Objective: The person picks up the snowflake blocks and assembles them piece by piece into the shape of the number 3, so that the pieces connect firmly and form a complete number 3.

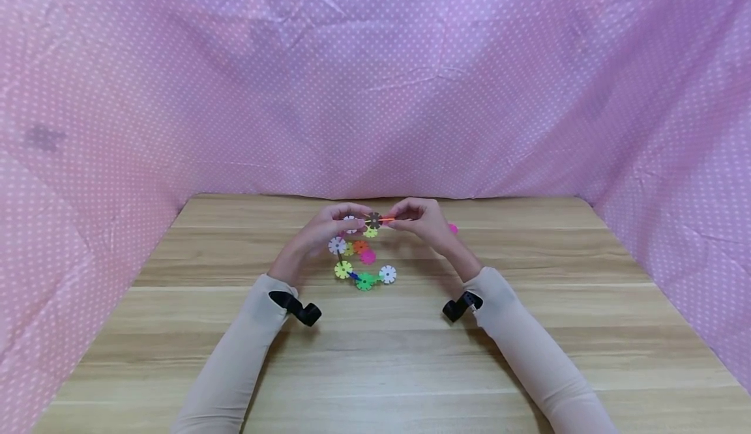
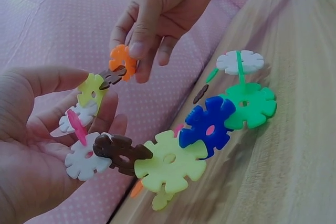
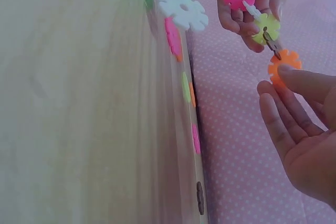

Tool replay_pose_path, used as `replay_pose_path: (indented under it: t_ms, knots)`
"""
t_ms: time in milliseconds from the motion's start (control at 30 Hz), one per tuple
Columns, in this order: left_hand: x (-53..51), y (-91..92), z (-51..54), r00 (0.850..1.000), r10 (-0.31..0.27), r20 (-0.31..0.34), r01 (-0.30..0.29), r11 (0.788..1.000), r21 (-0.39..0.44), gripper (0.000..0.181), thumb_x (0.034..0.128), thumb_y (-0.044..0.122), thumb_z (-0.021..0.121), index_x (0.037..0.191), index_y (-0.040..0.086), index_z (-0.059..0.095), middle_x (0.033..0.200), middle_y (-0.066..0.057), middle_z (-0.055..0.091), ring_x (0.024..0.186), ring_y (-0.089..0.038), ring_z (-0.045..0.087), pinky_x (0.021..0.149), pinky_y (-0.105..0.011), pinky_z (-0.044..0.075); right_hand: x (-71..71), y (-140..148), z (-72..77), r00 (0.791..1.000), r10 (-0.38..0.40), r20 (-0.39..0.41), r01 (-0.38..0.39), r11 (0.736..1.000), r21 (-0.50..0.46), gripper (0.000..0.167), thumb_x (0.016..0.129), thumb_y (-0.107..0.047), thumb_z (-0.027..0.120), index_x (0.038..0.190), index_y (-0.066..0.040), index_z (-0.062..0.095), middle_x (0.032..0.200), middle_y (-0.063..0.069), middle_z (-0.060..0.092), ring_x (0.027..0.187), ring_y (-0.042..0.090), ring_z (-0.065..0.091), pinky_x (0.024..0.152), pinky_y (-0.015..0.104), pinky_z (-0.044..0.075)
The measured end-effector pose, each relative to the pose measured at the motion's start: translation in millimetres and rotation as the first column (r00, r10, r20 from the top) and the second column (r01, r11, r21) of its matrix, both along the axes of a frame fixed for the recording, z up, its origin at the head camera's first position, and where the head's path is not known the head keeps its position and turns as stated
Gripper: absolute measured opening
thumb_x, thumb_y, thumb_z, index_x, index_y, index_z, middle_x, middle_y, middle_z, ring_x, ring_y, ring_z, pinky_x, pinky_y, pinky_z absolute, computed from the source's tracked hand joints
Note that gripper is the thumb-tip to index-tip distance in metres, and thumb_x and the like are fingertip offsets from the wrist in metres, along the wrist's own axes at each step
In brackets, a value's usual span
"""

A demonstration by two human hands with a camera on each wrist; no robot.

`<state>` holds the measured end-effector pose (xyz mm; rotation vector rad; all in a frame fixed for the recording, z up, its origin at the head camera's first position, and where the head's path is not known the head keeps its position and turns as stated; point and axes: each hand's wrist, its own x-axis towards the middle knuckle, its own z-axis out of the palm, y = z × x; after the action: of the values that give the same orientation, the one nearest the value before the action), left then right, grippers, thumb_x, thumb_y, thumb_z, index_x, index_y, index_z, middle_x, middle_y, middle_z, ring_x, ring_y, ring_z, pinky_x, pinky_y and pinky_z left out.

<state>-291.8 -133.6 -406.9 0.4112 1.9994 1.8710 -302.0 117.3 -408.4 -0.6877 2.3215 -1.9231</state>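
Note:
My left hand [image 2: 37,145] pinches a yellow notched disc [image 2: 91,89] near one end of a curved chain of linked discs. White, pink, brown, pale yellow [image 2: 178,169], blue [image 2: 205,128], green [image 2: 254,109] and white discs follow along it. Beyond the pinched disc a brown disc [image 2: 112,78] joins an orange disc [image 2: 119,56]. Thumb and fingers of my right hand [image 3: 304,129] hold that orange disc [image 3: 285,62]. In the head view both hands meet above the table's far part, and the chain hangs between and below them.
Loose discs lie on the wooden table [image 1: 375,356] under and behind the chain, among them an orange one [image 1: 360,247] and a pink one [image 1: 368,256]. Another pink disc [image 1: 453,229] is right of the right hand. A pink dotted cloth [image 1: 375,95] stands behind the table.

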Motion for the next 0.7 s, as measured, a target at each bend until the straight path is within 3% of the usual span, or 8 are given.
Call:
replay_pose_path:
  t_ms: [133,333,467,600,700]
  knots:
    - [0.0,-4.4,0.7,1.0,0.004,0.027,-0.003,1.0,-0.011,0.038,0.1016,0.011,0.06,0.138,0.0,0.057,0.117,-0.004,0.065,0.121,-0.036,0.061,0.113,-0.057,0.044,-0.7,2,2.3,1.0,0.019,0.016,-0.019,0.999,0.032,0.029,0.085,0.008,0.076,0.113,0.011,0.067,0.108,0.031,0.07,0.086,0.013,0.071,0.078,0.02,0.061]
    - [0.4,-12.0,2.3,1.0,-0.01,0.028,0.011,0.999,-0.035,0.038,0.1015,0.011,0.06,0.138,0.0,0.056,0.13,-0.014,0.06,0.129,-0.042,0.057,0.116,-0.059,0.04,0.0,4,3.4,0.997,0.053,0.048,-0.061,0.98,0.189,0.027,0.085,0.009,0.075,0.111,0.011,0.07,0.106,0.029,0.072,0.091,0.028,0.072,0.08,0.025,0.061]
    - [0.2,-18.4,2.9,1.0,-0.015,-0.005,0.015,0.995,-0.095,0.038,0.1018,0.016,0.061,0.138,0.004,0.058,0.134,-0.021,0.06,0.126,-0.041,0.058,0.11,-0.055,0.045,1.1,4,-2.3,0.991,0.104,0.079,-0.124,0.941,0.314,0.023,0.086,0.004,0.077,0.108,0.009,0.072,0.101,0.021,0.075,0.085,0.024,0.072,0.078,0.032,0.062]
    - [-0.8,-25.1,4.0,1.0,-0.002,-0.025,-0.002,0.988,-0.157,0.037,0.101,0.022,0.063,0.136,0.01,0.062,0.13,-0.015,0.065,0.125,-0.037,0.059,0.104,-0.051,0.047,2.4,0,-4.6,0.977,0.185,0.104,-0.212,0.887,0.41,0.024,0.088,-0.001,0.076,0.111,0.005,0.073,0.101,0.015,0.076,0.089,0.022,0.071,0.079,0.032,0.062]
    - [-2.2,-28.9,5.1,1.0,0.01,-0.026,-0.014,0.986,-0.165,0.036,0.1001,0.023,0.064,0.134,0.012,0.063,0.127,-0.01,0.066,0.125,-0.034,0.059,0.108,-0.052,0.045,2.1,-5,-5.2,0.952,0.295,0.08,-0.298,0.839,0.456,0.026,0.088,0.0,0.075,0.114,0.005,0.072,0.105,0.017,0.075,0.095,0.024,0.071,0.085,0.031,0.061]
